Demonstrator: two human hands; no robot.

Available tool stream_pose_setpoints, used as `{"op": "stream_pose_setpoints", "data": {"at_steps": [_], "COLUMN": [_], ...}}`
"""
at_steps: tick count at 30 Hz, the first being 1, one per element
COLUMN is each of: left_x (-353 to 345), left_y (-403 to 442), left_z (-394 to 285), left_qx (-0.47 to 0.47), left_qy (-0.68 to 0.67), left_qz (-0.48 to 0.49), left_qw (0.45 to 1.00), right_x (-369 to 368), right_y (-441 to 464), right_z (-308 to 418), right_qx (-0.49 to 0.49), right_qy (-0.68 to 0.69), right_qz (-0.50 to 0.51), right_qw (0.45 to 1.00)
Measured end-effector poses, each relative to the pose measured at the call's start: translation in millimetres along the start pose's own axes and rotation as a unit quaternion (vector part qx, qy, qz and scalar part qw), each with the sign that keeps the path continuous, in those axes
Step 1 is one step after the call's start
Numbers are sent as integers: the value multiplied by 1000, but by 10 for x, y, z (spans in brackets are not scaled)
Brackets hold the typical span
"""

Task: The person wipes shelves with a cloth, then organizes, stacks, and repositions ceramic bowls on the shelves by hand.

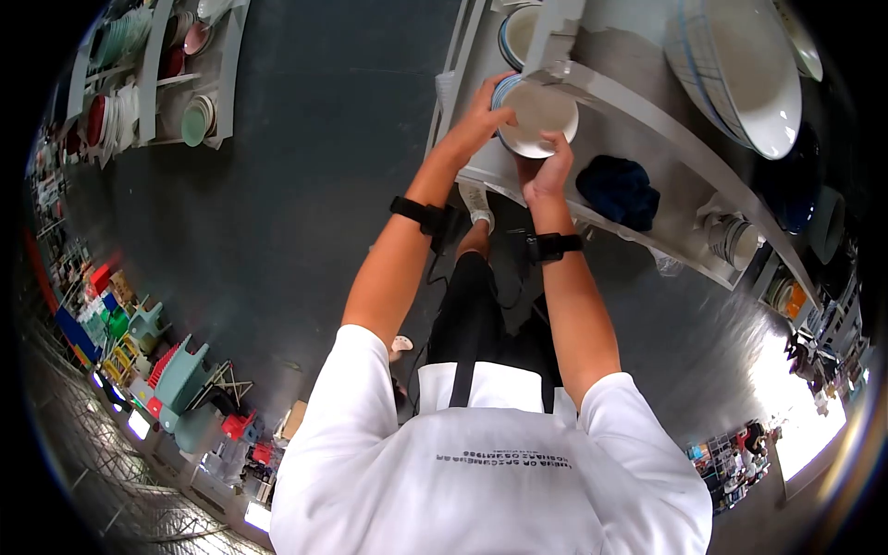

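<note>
Both of my hands grip a stack of white bowls (544, 113) with blue on the outside, at the edge of a white shelf. My left hand (483, 118) is closed round the stack's left side, its thumb over the rim. On the near side, my right hand (548, 172) has its thumb at the rim; its other fingers are hidden under the bowls. Just beyond, another stack of bowls (521, 35) stands on the same shelf. A dark blue cloth (618, 191) lies crumpled to the right of my right hand.
A curved upper shelf edge (666, 116) overhangs at the right, with large white bowls (740, 69) on it. More dishes (733, 240) sit farther right on the lower shelf. Across the grey floor (314, 139), another rack (148, 74) holds plates and bowls.
</note>
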State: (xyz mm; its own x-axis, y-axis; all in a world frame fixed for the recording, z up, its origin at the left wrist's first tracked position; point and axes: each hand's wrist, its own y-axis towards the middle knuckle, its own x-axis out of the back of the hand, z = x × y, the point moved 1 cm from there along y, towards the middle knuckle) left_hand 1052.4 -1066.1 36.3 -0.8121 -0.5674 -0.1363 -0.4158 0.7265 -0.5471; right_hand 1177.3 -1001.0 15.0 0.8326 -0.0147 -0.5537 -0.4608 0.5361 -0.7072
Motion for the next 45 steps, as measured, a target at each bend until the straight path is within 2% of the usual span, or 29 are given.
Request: {"op": "stream_pose_setpoints", "data": {"at_steps": [3, 5, 7, 10, 13, 14, 16, 18, 20, 22, 24, 26, 28, 34, 35, 36, 38, 39, 41, 42, 44, 45], "left_x": [104, 164, 212, 365, 395, 493, 498, 564, 567, 473, 361, 122, 13, -174, -198, -199, -195, -240, -312, -356, -343, -345], "left_y": [38, 18, 36, 126, 137, 255, 341, 412, 360, 302, 214, 141, 151, 58, 44, 42, 5, -50, -193, -221, -284, -299], "left_z": [94, 87, 143, 191, 181, 339, 392, 564, 569, 487, 348, 225, 266, 388, 375, 377, 438, 446, 481, 537, 578, 557], "left_qx": [-3, 4, 40, 34, 55, 65, 83, 49, 29, 27, 27, 38, 44, -3, 10, 7, -43, -45, -99, -98, -104, -74], "left_qy": [0, -19, -45, -61, -96, -92, -120, -131, -142, -139, -126, -123, -154, -194, -186, -180, -165, -166, -56, -53, -104, -140], "left_qz": [4, 19, -1, -15, -90, -57, -73, -94, -97, -105, -110, -147, -131, -145, -163, -156, -206, -200, -265, -266, -263, -219], "left_qw": [1000, 1000, 998, 997, 990, 992, 987, 986, 985, 984, 986, 981, 978, 970, 969, 971, 964, 965, 957, 957, 953, 963], "right_x": [50, 122, 98, 8, -38, -3, -43, -29, 1, 50, 105, 244, 322, 206, 221, 228, 307, 401, 732, 1077, 1837, 2221], "right_y": [36, 125, 125, 203, 348, 417, 379, 429, 463, 423, 344, 364, 265, 296, 286, 263, 203, 181, 55, 55, 116, 150], "right_z": [-142, -239, -316, -429, -541, -577, -517, -522, -485, -354, -194, -71, 34, 49, 61, 124, 293, 458, 841, 1032, 1505, 1741], "right_qx": [-11, -31, -26, -21, -18, 6, 58, 104, 135, 126, 89, 67, 1, 76, 88, 95, 44, 49, 76, 97, 80, 67], "right_qy": [-1, -22, -30, -32, -46, -53, -135, -186, -298, -286, -388, -364, -435, -375, -433, -428, -426, -427, -343, -354, -121, -6], "right_qz": [-19, 4, -3, -15, 20, 46, 44, 77, 69, 100, 112, 148, 177, 179, 159, 155, 144, 141, 122, 150, 187, 205], "right_qw": [1000, 999, 999, 999, 999, 998, 988, 974, 943, 945, 911, 917, 883, 906, 883, 885, 892, 892, 928, 918, 972, 976]}}
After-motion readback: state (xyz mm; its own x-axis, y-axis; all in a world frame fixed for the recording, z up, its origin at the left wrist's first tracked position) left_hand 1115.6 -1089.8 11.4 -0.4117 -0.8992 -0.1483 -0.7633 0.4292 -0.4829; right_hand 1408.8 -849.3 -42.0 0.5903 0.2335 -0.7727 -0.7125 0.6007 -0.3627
